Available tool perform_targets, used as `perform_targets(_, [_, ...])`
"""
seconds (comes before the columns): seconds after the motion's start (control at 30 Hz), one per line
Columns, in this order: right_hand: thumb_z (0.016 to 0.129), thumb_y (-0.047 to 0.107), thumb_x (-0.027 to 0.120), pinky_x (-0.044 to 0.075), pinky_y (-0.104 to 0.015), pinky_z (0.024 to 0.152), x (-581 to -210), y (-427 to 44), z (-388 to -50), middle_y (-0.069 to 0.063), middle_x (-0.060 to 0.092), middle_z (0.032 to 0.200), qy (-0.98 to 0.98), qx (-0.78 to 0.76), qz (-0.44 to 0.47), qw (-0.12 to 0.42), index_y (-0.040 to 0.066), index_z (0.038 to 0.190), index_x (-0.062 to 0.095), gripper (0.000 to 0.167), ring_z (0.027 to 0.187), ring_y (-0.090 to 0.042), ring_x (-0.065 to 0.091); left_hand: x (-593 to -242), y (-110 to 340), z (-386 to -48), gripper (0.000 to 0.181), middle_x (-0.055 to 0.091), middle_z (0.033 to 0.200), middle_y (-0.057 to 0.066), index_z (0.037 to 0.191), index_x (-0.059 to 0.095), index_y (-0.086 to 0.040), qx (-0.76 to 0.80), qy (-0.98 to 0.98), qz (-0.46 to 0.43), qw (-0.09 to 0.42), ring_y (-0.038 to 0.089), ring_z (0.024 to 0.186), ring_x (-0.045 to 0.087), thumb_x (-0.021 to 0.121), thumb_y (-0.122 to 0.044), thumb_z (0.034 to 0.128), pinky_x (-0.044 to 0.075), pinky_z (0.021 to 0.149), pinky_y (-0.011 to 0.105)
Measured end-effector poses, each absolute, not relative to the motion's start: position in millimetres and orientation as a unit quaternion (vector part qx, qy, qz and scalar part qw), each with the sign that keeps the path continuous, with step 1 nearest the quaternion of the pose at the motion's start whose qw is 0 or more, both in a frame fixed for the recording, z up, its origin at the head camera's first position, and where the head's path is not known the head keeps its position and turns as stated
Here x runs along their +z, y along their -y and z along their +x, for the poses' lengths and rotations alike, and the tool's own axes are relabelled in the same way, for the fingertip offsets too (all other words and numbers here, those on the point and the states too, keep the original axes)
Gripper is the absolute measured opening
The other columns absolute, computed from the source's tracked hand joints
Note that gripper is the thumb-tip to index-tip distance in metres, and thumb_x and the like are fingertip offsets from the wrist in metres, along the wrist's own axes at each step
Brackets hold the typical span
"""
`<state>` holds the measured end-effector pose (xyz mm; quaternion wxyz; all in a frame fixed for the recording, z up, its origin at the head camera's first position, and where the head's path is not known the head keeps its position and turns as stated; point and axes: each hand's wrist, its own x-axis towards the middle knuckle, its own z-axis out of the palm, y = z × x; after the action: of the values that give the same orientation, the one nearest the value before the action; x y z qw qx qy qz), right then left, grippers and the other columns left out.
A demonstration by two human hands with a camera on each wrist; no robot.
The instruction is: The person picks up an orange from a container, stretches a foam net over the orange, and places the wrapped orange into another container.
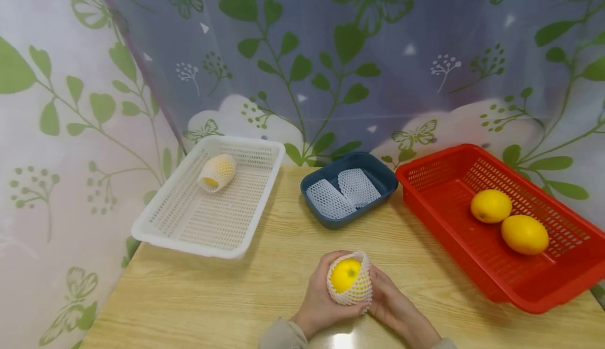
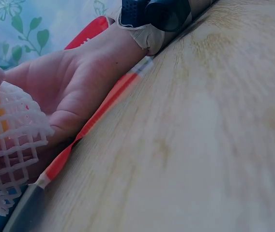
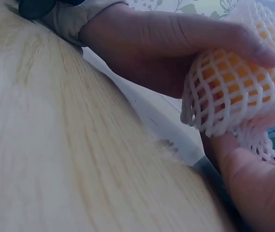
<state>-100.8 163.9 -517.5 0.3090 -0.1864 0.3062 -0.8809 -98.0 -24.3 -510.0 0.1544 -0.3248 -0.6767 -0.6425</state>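
Near the front of the table, a lemon (image 1: pixel 345 274) sits inside a white foam net sleeve (image 1: pixel 355 291), its yellow end showing at the sleeve's mouth. My left hand (image 1: pixel 321 299) grips the netted lemon from the left; in the right wrist view its thumb (image 3: pixel 253 47) lies across the mesh. On the other side my right hand (image 1: pixel 394 304) holds the sleeve near its lower edge, its thumb (image 3: pixel 253 179) against the mesh. The sleeve hides some of the right fingers in the left wrist view.
A white basket (image 1: pixel 257 218) at the left holds one netted lemon (image 1: pixel 219 171). Behind the hands, a dark blue tray (image 1: pixel 334 223) holds two foam net sleeves (image 1: pixel 358 187). At the right, a red basket (image 1: pixel 439 233) contains two bare lemons (image 1: pixel 491 205). A patterned curtain (image 1: pixel 302 92) hangs behind.
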Motion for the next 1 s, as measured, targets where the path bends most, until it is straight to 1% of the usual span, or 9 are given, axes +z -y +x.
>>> perform_targets(0.1, [0.109,0.018,0.022,0.039,-0.037,0.109,-517,-163,-100,-0.003,0.056,0.137,-0.29,-0.887,-0.182,0.31,0.021,0.138,0.053,0.042,0.127,-0.017,0.052,-499,26,-93,0.094,0.057,0.132,0.01,0.136,0.041,0.001,-0.654,0.673,-0.315,0.142,0.024,0.116,0.058,0.091,0.004,0.0571,0.046,0.102,0.035])
perform_targets(0.23, [0.109,0.018,0.021,0.037,-0.036,0.11,-517,-163,-100,-0.002,0.055,0.138,-0.278,-0.891,-0.172,0.315,0.022,0.138,0.054,0.044,0.128,-0.016,0.051,-489,28,-87,0.097,0.05,0.135,0.017,0.137,0.031,0.004,-0.671,0.666,-0.299,0.127,0.024,0.121,0.054,0.089,0.006,0.0591,0.041,0.106,0.031])
perform_targets(0.33, [0.11,0.018,0.02,0.035,-0.036,0.111,-517,-162,-101,-0.004,0.055,0.138,-0.271,-0.891,-0.173,0.319,0.018,0.138,0.054,0.045,0.128,-0.016,0.051,-487,28,-86,0.097,0.046,0.136,0.021,0.134,0.03,0.006,-0.664,0.673,-0.293,0.145,0.027,0.124,0.051,0.09,0.005,0.0582,0.038,0.108,0.031])
perform_targets(0.47, [0.11,0.018,0.019,0.034,-0.035,0.112,-516,-161,-101,-0.006,0.056,0.137,-0.267,-0.893,-0.178,0.315,0.014,0.138,0.054,0.045,0.128,-0.017,0.052,-491,27,-90,0.091,0.046,0.135,0.02,0.13,0.039,0.006,-0.626,0.692,-0.302,0.198,0.033,0.123,0.049,0.092,-0.001,0.0552,0.039,0.109,0.035])
perform_targets(0.63, [0.109,0.016,0.025,0.037,-0.033,0.11,-517,-161,-98,-0.001,0.058,0.134,-0.287,-0.898,-0.141,0.303,0.021,0.134,0.058,0.042,0.125,-0.015,0.053,-512,25,-98,0.095,0.048,0.132,0.016,0.133,0.042,0.004,-0.595,0.705,-0.305,0.235,0.027,0.119,0.052,0.092,-0.009,0.0543,0.042,0.105,0.036])
perform_targets(0.73, [0.109,0.016,0.028,0.039,-0.034,0.108,-517,-161,-97,0.001,0.058,0.132,-0.312,-0.896,-0.123,0.292,0.025,0.132,0.059,0.039,0.123,-0.014,0.054,-520,26,-100,0.097,0.049,0.133,0.012,0.138,0.04,0.001,-0.6,0.706,-0.305,0.22,0.024,0.117,0.054,0.091,-0.009,0.0563,0.045,0.102,0.035])
perform_targets(0.8, [0.109,0.015,0.029,0.041,-0.035,0.107,-518,-160,-97,0.0,0.058,0.132,-0.325,-0.893,-0.126,0.284,0.024,0.133,0.058,0.039,0.123,-0.015,0.055,-519,27,-99,0.097,0.05,0.134,0.012,0.139,0.038,0.001,-0.616,0.697,-0.303,0.205,0.025,0.117,0.055,0.09,-0.008,0.058,0.046,0.102,0.036])
perform_targets(0.9, [0.109,0.013,0.028,0.042,-0.037,0.106,-518,-160,-99,-0.002,0.057,0.133,-0.34,-0.889,-0.137,0.273,0.023,0.135,0.056,0.04,0.122,-0.017,0.056,-509,28,-94,0.093,0.051,0.133,0.015,0.138,0.037,0.004,-0.644,0.68,-0.296,0.187,0.025,0.116,0.056,0.089,-0.005,0.0618,0.046,0.101,0.034])
perform_targets(1.0, [0.108,0.012,0.03,0.044,-0.038,0.104,-519,-161,-98,-0.002,0.058,0.132,-0.355,-0.886,-0.133,0.268,0.024,0.134,0.056,0.038,0.121,-0.018,0.057,-496,30,-89,0.087,0.052,0.131,0.021,0.135,0.036,0.009,-0.653,0.671,-0.296,0.187,0.025,0.115,0.057,0.087,-0.003,0.0651,0.046,0.101,0.032])
